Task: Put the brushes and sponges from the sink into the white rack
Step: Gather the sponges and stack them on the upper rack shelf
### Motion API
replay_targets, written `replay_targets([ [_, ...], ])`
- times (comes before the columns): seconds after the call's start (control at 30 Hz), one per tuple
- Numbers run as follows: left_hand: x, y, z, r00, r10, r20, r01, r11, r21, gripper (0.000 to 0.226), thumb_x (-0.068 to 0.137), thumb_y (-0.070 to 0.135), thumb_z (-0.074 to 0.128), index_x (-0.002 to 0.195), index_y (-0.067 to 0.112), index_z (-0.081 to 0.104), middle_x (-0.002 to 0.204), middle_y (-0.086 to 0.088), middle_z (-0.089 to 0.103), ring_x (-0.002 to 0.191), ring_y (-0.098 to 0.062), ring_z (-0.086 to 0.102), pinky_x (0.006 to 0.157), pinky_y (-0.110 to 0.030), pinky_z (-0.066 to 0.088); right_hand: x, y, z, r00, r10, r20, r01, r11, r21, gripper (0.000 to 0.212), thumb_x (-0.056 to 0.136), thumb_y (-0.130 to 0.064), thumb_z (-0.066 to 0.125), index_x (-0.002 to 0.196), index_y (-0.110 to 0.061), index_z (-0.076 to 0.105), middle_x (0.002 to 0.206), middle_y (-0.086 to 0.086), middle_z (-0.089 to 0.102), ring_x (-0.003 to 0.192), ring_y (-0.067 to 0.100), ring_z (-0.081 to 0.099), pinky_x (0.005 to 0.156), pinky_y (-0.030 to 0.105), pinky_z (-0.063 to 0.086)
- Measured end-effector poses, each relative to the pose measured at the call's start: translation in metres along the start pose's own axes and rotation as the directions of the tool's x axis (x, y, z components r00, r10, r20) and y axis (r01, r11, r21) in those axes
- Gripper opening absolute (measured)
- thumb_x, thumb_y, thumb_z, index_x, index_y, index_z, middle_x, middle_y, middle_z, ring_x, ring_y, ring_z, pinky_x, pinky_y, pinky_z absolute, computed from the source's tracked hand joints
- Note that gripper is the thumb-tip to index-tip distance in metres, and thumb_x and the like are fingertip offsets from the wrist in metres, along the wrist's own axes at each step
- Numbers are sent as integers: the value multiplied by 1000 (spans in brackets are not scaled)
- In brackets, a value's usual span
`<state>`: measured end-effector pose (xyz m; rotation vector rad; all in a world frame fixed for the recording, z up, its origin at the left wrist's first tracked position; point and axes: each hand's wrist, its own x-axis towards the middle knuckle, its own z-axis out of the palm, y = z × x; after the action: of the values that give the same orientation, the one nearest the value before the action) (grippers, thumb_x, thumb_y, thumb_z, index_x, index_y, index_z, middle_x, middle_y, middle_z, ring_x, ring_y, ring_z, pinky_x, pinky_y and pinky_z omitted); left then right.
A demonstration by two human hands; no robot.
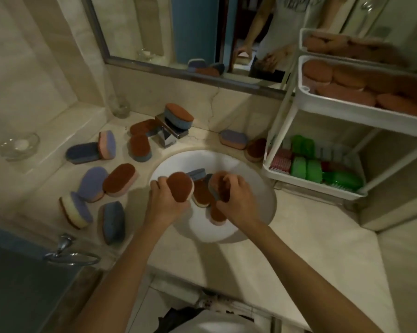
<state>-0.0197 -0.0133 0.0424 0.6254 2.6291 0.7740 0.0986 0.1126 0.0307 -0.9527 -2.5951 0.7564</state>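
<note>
my left hand (pixel 164 200) curls round a brown-topped sponge (pixel 179 186) over the left edge of the white sink (pixel 257 207); my right hand (pixel 236 200) grips a second sponge (pixel 218 186), its grey edge showing, just beside the first; under them in the basin lie a blue-grey sponge (pixel 196 174) and two brown-faced sponges (pixel 201 195); the white rack (pixel 284 116) stands right of the sink, stacked brown sponges (pixel 341 85) in its upper tray (pixel 361 114), green brushes (pixel 305 167) in its lower tray (pixel 305 182); loose sponges (pixel 119 179) lie scattered on the counter (pixel 310 227) left of the chrome tap (pixel 170 134)
</note>
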Motion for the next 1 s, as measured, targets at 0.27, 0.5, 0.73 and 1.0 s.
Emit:
replay_targets([
  [0.27,24,152,-53,943,328,-58,-332,918,-216,77,74,35,73,132,15,26,134,-12,45,119,-33,49,92,-38,41,24,-9,-132,919,-41,-393,43,999,-4,56,73,-15,72,122,-11,47,126,9,48,112,24,47,85,23,37],
  [0.5,42,268,-70,763,645,-46,-641,746,-180,75,74,36,73,135,18,34,135,-8,45,121,-27,48,94,-36,40,50,17,-251,831,-15,-555,-20,998,-57,54,69,-12,73,118,-10,51,118,9,53,110,25,49,89,30,41],
  [0.73,55,338,-53,632,770,88,-764,638,-97,79,75,48,69,139,23,31,138,-7,40,125,-27,42,94,-36,39,75,74,-331,908,144,-394,-197,975,-99,51,78,-6,66,121,-22,44,111,4,54,115,25,47,109,50,30],
  [1.0,71,364,-32,640,753,156,-764,645,20,87,75,47,69,145,20,24,143,-10,37,131,-29,38,104,-42,39,81,96,-340,943,251,-218,-287,946,-153,49,81,4,52,124,-18,48,121,9,51,121,28,44,105,48,38],
])
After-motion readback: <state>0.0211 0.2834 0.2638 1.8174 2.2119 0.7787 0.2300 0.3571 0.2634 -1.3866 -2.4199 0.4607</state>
